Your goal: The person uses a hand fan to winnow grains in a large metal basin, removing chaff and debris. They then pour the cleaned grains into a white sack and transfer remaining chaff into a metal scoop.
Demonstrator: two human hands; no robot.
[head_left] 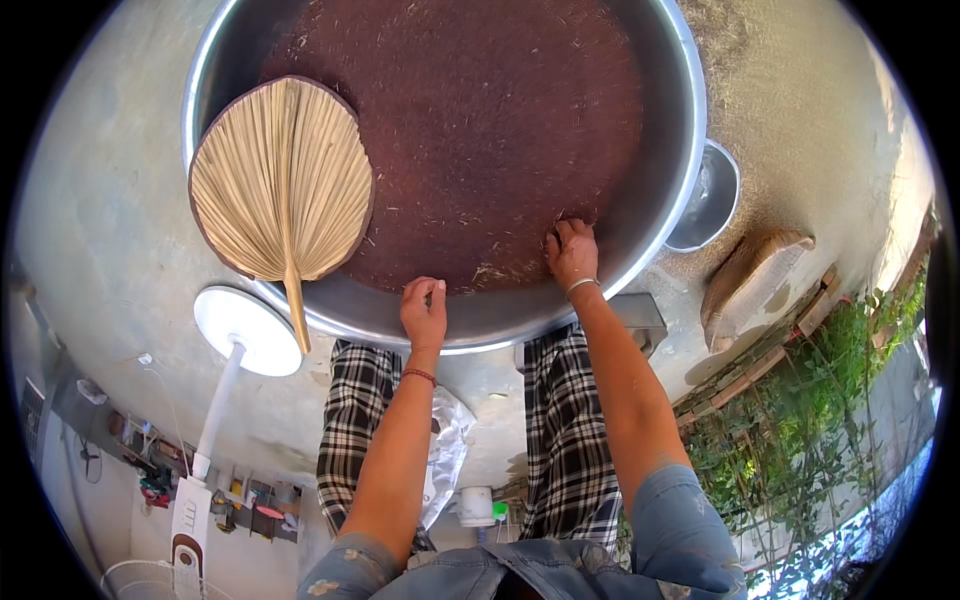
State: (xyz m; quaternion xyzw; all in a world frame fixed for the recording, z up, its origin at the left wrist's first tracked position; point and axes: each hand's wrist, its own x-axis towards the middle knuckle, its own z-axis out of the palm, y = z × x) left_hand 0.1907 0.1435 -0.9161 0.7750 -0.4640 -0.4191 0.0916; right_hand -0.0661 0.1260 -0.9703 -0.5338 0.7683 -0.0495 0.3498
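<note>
A wide metal tub (676, 130) spreads in front of me, filled with tiny reddish-brown grains or seeds (490, 130) flecked with bits of straw. My left hand (425, 312) is just inside the near rim, its fingers curled together; what they hold, if anything, is hidden. Further right, my right hand (574, 252) reaches down to the grains, fingers bent and close together, with their tips partly out of sight. Between the two hands lies a small patch of pale straw bits (508, 272). A round palm-leaf hand fan (280, 185) rests across the tub's left rim.
A white pedestal fan (235, 330) stands left of the tub. To the right are a metal bowl (708, 195) and a tilted woven basket (752, 285). Bricks (745, 375) edge the leafy plants (790, 430). A silvery plastic bag (447, 450) lies between my legs.
</note>
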